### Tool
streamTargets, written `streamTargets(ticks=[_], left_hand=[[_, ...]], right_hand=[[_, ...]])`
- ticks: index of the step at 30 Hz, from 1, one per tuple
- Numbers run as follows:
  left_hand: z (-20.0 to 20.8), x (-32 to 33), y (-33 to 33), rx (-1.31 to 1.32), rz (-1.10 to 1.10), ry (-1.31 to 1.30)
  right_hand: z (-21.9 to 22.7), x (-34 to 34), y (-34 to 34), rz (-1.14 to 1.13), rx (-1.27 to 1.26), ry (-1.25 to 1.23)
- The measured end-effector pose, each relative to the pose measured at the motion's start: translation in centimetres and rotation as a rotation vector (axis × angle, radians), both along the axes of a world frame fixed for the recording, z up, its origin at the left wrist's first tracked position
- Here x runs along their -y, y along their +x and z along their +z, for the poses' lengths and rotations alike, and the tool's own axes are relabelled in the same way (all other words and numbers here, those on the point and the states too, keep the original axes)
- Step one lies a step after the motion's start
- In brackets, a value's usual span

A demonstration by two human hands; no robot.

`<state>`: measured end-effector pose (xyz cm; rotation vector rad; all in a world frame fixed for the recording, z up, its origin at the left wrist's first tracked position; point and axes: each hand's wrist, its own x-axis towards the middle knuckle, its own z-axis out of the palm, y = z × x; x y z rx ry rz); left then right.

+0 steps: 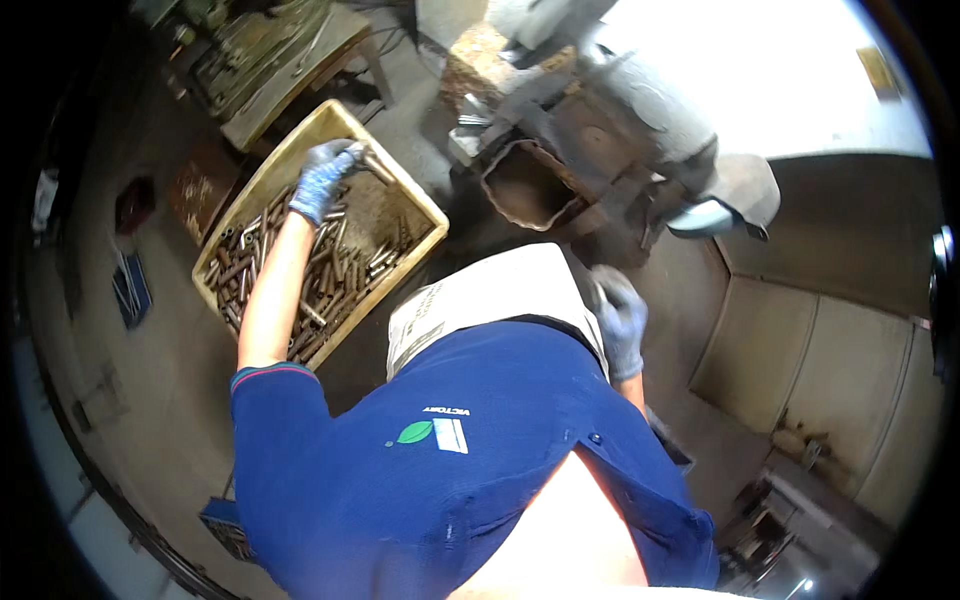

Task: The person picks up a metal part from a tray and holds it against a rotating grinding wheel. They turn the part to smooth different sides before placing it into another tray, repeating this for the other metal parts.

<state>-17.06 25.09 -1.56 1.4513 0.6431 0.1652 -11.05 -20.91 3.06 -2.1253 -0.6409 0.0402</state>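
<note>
A yellowish plastic crate (425, 243) at the left holds many short metal tubes, heaped mostly toward its near and left side. Over the crate's far end is my left hand (322, 182), in a blue-grey glove. Its fingers are closed around one short brownish metal tube (377, 166), which sticks out to the right of them. My right hand (622, 325), gloved alike, hangs low beside the right edge of a pale apron (490, 290). Its fingers are curled inward, and what they hold, if anything, cannot be made out.
Ahead stands a dark machine with a ragged-edged opening (530, 187). A grey rounded guard (745, 195) juts out at its right. A workbench (285, 90) stands beyond the crate. Pale panels (760, 340) line the right, and a blue bin (225, 525) sits at the lower left.
</note>
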Motion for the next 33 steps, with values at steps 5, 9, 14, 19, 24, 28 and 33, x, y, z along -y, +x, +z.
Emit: streamTargets(ticks=[5, 9, 14, 19, 24, 28, 33], left_hand=[[4.9, 12.3, 8.1, 0.116, -0.647, -0.183], [6.9, 19.0, 10.1, 0.1, -0.893, -0.296], [5.8, 23.9, 10.8, 0.099, -0.951, -0.398], [6.5, 26.5, 12.2, 0.04, -1.112, -0.323], [7.8, 27.7, 13.5, 0.071, -0.957, -0.132], [8.0, 27.7, 12.9, 0.225, -0.816, -0.093], [5.3, 31.5, 12.8, 0.376, -0.651, 0.045]], right_hand=[[7.0, -7.6, 3.2, 0.231, -0.066, 0.167], [6.8, -7.0, 4.0, 0.3, -0.078, 0.275], [5.0, -3.7, 2.9, 0.11, 0.08, 0.287], [3.4, -0.5, 2.9, 0.015, 0.001, 0.364], [2.5, 2.3, 3.1, -0.199, -0.104, 0.544], [1.4, 4.7, 3.7, -0.358, 0.038, 0.598], [0.6, 5.1, 4.1, -0.473, 0.002, 0.668]])
